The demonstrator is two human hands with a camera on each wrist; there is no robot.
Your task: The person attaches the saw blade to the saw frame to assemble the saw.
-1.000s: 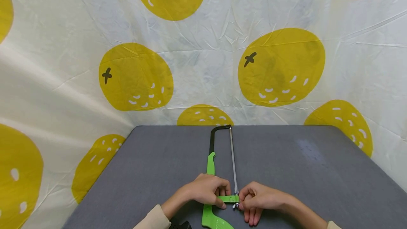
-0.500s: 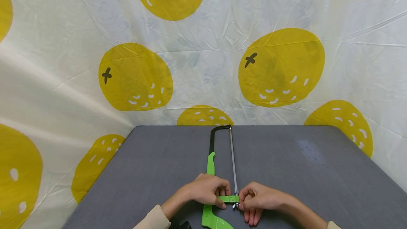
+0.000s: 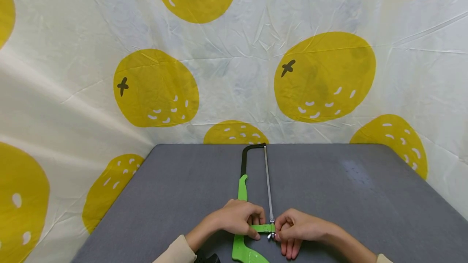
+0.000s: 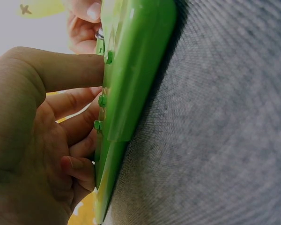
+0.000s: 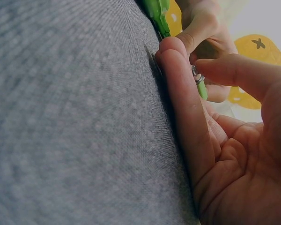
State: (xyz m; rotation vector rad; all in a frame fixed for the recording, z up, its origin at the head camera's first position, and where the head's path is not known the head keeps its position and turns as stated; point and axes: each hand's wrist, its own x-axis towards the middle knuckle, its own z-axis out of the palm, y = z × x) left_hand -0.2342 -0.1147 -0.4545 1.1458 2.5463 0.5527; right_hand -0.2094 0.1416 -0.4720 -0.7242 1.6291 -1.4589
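A hacksaw (image 3: 242,190) with a green handle and black front frame lies on the grey table, its thin blade (image 3: 268,186) on the right side. My left hand (image 3: 237,216) grips the green frame near the short crosspiece (image 3: 263,228); in the left wrist view its thumb and fingers lie along the green plastic body (image 4: 140,70). At the crosspiece's right end sits a small metal wing nut (image 3: 271,236). My right hand (image 3: 303,226) pinches this wing nut between thumb and fingers; in the right wrist view the thumb tip meets the shiny metal (image 5: 197,75), partly hidden by fingers.
The grey cloth-covered table (image 3: 190,182) stretches back to a white curtain (image 3: 234,84) printed with yellow fruit. A dark object (image 3: 207,259) shows at the bottom edge beside the left sleeve (image 3: 179,251). A pale patch (image 3: 356,173) marks the table at right.
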